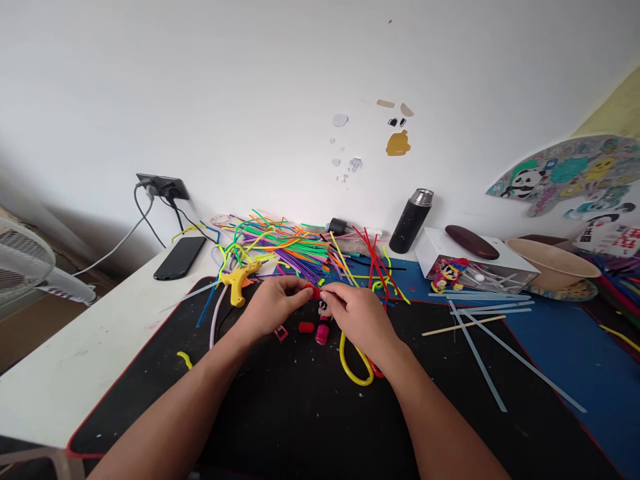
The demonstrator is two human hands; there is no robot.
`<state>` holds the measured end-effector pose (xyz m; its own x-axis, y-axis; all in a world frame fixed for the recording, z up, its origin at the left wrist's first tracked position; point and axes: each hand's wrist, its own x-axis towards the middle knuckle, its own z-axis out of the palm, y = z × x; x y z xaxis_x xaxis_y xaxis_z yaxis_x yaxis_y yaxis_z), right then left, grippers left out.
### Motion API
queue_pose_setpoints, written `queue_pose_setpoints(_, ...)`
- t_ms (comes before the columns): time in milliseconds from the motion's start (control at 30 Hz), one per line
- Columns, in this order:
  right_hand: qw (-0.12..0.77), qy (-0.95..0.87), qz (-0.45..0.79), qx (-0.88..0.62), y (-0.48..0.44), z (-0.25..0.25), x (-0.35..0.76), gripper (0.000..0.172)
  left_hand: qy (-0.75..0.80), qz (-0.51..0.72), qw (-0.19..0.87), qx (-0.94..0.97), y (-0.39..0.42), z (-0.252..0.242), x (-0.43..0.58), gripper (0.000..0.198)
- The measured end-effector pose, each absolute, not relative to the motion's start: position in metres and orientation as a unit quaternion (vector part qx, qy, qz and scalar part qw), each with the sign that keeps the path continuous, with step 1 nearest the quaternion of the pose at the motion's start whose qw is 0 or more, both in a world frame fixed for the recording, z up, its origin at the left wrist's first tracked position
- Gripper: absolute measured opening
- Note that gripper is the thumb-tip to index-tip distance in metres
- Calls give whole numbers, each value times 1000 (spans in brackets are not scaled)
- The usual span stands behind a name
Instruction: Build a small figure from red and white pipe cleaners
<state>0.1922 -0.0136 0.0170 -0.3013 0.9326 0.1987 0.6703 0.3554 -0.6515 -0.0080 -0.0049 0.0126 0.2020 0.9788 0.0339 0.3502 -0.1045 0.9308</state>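
Close together over the black mat, my left hand [277, 303] and my right hand [357, 313] pinch a small red fuzzy piece [316, 292] between their fingertips. Its exact shape is mostly hidden by the fingers. Just below them lies a small figure [323, 328] with a pink base and a dark and white upper part, partly covered by my right hand. To its left are a short red block-like piece [307, 327] and a small pinkish-red clip-like piece [281, 333]. A yellow loop of cord [357, 382] curves out beneath my right wrist.
A yellow glue gun [239, 283] rests left of a heap of coloured pipe cleaners [290, 243]. A phone [179, 258] lies at left. Behind stands a black flask [411, 221]. Glue sticks [480, 360] and a finished-looking colourful figure [449, 275] by a white box [425, 252] are at right.
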Motion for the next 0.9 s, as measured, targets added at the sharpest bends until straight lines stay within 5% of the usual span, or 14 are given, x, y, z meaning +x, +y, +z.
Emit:
queue_pose_setpoints(433,364,-591,566,-445,-8,5,189,42,443,486,517,548,-7,13,-2,37)
queue_pose_setpoints(900,447,-495,612,-424,-5,7,187,43,397,390,656,510,-11,10,3,43)
